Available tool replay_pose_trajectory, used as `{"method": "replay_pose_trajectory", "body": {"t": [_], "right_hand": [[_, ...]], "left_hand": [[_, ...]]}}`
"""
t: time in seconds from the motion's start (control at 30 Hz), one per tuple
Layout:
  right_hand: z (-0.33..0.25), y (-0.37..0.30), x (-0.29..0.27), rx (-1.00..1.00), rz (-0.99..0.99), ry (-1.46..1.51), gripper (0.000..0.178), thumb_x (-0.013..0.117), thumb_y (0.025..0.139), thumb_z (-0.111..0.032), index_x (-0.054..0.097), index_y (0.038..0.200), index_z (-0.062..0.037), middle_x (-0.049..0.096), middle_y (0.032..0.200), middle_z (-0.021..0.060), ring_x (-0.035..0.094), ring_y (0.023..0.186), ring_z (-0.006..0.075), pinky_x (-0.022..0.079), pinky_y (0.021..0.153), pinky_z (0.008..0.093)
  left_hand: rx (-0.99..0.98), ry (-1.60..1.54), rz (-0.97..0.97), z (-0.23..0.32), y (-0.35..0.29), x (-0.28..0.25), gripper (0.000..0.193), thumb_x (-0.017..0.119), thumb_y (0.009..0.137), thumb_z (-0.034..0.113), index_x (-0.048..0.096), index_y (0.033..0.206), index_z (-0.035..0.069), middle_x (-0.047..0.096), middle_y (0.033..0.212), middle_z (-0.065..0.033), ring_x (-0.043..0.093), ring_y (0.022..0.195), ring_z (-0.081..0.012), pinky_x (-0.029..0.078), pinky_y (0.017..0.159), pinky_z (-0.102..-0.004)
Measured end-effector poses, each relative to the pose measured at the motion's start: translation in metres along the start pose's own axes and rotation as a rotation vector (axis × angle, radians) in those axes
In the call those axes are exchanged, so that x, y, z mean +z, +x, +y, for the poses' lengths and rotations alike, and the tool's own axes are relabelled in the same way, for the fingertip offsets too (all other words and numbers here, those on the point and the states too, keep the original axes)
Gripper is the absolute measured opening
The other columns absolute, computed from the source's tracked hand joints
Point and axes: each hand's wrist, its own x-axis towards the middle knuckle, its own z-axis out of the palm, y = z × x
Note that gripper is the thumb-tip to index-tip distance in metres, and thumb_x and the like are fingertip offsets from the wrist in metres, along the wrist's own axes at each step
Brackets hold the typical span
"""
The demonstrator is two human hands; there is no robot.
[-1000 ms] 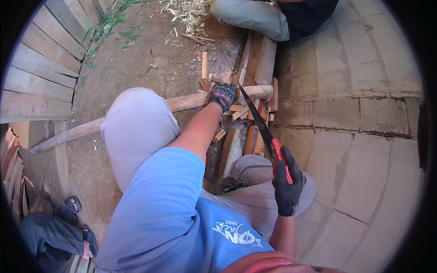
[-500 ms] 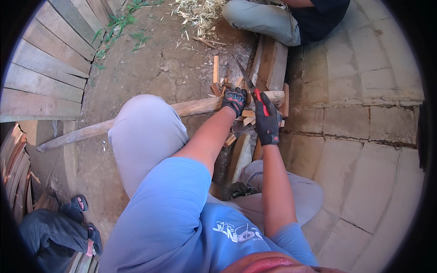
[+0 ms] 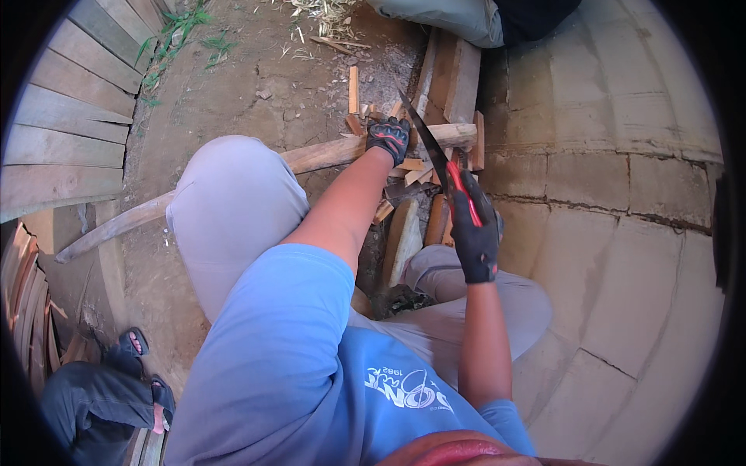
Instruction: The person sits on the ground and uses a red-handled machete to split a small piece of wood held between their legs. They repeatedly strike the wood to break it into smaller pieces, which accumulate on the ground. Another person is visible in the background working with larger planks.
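Note:
A long wooden pole (image 3: 318, 157) lies crosswise in front of me, passing by my left knee. My left hand (image 3: 388, 137), in a black glove with red trim, is closed over it, fingers curled down on the far side. In my right hand (image 3: 476, 237), also black-gloved, is a hand saw (image 3: 426, 138) with a red handle and a dark, tapering blade. The blade slants up to the left, crossing above the pole just right of my left hand. Whether its teeth touch the wood I cannot tell.
Small wood offcuts (image 3: 414, 172) lie around the pole. Thick timber (image 3: 464, 78) runs away from me beside a block pavement (image 3: 598, 194). Another person's leg (image 3: 443, 17) is at the far end, near pale shavings (image 3: 326, 15). A second person's sandalled feet (image 3: 162, 396) show at lower left.
My right hand has drawn back toward me with the saw, so the blade has slid nearer. My left hand stays on the pole. The whole view has shifted slightly.

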Motion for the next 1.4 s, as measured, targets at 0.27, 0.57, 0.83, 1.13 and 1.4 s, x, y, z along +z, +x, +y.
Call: {"method": "replay_pose_trajectory", "body": {"t": [0.27, 0.57, 0.83, 1.13, 1.4], "right_hand": [[-0.011, -0.12, -0.076, 0.187, 0.072, 0.019, 0.046, 0.063, 0.105, -0.02, 0.065, 0.148, -0.0037, 0.076, 0.115, 0.007, 0.057, 0.065, 0.0101, 0.048, 0.059, 0.0265], [0.022, 0.043, 0.038, -0.189, 0.139, -0.063, 0.045, 0.066, 0.104, -0.034, 0.069, 0.143, -0.0123, 0.075, 0.129, 0.0198, 0.073, 0.116, 0.0366, 0.055, 0.098, 0.0432], [0.029, 0.141, 0.118, -0.117, 0.107, 0.081, 0.045, 0.066, 0.104, -0.037, 0.071, 0.142, -0.0138, 0.073, 0.134, 0.0201, 0.069, 0.128, 0.0323, 0.051, 0.108, 0.041], [-0.002, -0.028, -0.012, -0.023, 0.009, 0.005, 0.044, 0.062, 0.107, -0.03, 0.066, 0.147, -0.0119, 0.07, 0.14, 0.0187, 0.067, 0.13, 0.0375, 0.051, 0.108, 0.0447], [-0.016, -0.093, -0.067, 0.086, 0.033, -0.055, 0.043, 0.063, 0.107, -0.028, 0.068, 0.145, -0.0081, 0.076, 0.105, 0.01, 0.057, 0.071, 0.0147, 0.05, 0.068, 0.0327]], "left_hand": [[0.029, 0.025, -0.083, 0.016, -0.001, -0.013, 0.039, 0.06, 0.096, 0.021, 0.062, 0.132, 0.005, 0.07, 0.131, -0.0185, 0.069, 0.124, -0.0357, 0.051, 0.103, -0.0579], [-0.006, 0.009, -0.025, 0.008, -0.001, -0.001, 0.038, 0.067, 0.091, 0.019, 0.065, 0.127, 0.008, 0.073, 0.121, -0.0169, 0.072, 0.117, -0.0321, 0.055, 0.095, -0.0518], [-0.011, -0.069, -0.067, 0.006, 0.006, -0.003, 0.039, 0.067, 0.094, 0.022, 0.067, 0.129, 0.006, 0.073, 0.128, -0.018, 0.071, 0.124, -0.0307, 0.055, 0.1, -0.0504], [0.015, 0.035, -0.048, 0.003, 0.004, -0.005, 0.037, 0.061, 0.097, 0.023, 0.064, 0.131, 0.009, 0.074, 0.125, -0.0144, 0.073, 0.119, -0.0315, 0.054, 0.097, -0.0527], [0.032, 0.061, -0.015, 0.005, 0.003, 0.002, 0.035, 0.06, 0.097, 0.022, 0.064, 0.128, 0.007, 0.075, 0.12, -0.0143, 0.074, 0.113, -0.0313, 0.058, 0.091, -0.0479]]}}
